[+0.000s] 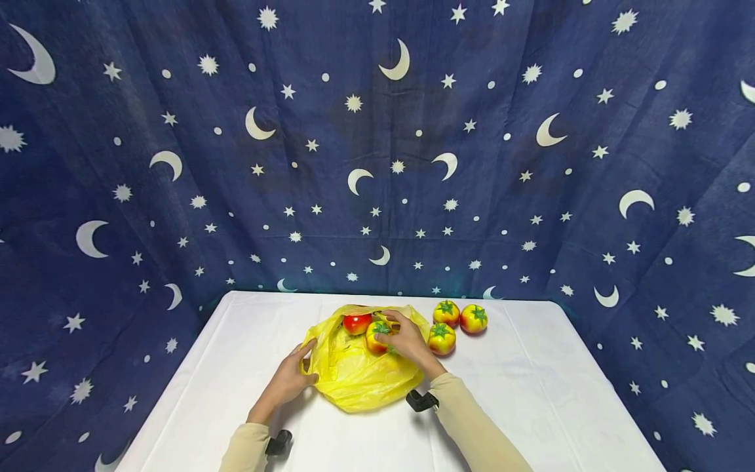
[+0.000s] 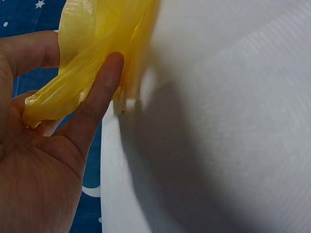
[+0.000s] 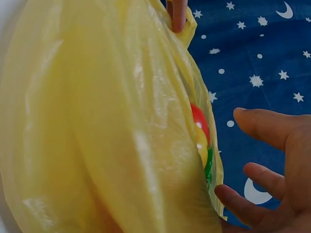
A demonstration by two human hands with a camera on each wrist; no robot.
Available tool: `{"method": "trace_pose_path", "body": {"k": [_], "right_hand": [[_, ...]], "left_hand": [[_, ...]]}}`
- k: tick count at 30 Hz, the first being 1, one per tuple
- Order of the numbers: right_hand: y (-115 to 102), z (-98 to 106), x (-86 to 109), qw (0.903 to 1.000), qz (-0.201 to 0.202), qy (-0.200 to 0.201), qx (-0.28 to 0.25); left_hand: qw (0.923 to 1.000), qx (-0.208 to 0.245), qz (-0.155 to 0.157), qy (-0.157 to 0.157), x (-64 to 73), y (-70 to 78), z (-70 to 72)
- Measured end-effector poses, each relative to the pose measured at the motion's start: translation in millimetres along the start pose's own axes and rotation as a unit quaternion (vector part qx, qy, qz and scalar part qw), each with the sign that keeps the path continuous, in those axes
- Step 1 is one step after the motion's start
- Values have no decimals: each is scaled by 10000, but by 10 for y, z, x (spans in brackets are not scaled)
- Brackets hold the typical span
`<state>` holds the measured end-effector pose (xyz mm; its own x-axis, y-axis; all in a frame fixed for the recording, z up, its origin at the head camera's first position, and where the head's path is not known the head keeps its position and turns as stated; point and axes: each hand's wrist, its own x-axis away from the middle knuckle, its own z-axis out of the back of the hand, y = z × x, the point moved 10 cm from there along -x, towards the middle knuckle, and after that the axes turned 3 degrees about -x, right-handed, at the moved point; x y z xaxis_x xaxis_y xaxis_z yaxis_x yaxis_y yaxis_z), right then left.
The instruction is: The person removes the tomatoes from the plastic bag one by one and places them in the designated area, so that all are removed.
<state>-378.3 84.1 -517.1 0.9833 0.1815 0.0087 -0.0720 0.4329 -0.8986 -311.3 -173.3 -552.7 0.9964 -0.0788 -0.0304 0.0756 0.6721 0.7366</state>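
A yellow plastic bag (image 1: 360,387) lies on the table with its mouth facing up. My left hand (image 1: 289,377) pinches the bag's left edge; in the left wrist view the thumb (image 2: 104,80) presses the film from one side and fingers lie behind it. Inside the mouth are a red, shiny round fruit (image 1: 356,323) and a yellow-and-red toy tomato (image 1: 376,337) with a green leafy top. Over that tomato is my right hand (image 1: 407,339). Its fingers are spread in the right wrist view, apart from the fruit (image 3: 201,126) showing at the bag's opening.
Three more toy tomatoes stand close together right of the bag: one at the back (image 1: 446,313), one to the right (image 1: 474,319) and one in front (image 1: 442,339). A white cloth covers the table (image 1: 531,393). Behind it hangs a blue curtain (image 1: 330,177) with moons and stars.
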Motion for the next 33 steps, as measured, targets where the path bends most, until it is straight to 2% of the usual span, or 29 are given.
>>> {"method": "trace_pose_path", "body": {"k": [9, 19, 33], "right_hand": [[40, -38, -54, 9998, -53, 5, 209], [133, -87, -77, 9988, -107, -29, 473], [100, -114, -102, 9964, 101, -75, 834]], "left_hand": [[9999, 4, -112, -5, -24, 15, 9], [10000, -17, -22, -45, -23, 13, 5], [10000, -17, -32, -8, -28, -3, -6]]}}
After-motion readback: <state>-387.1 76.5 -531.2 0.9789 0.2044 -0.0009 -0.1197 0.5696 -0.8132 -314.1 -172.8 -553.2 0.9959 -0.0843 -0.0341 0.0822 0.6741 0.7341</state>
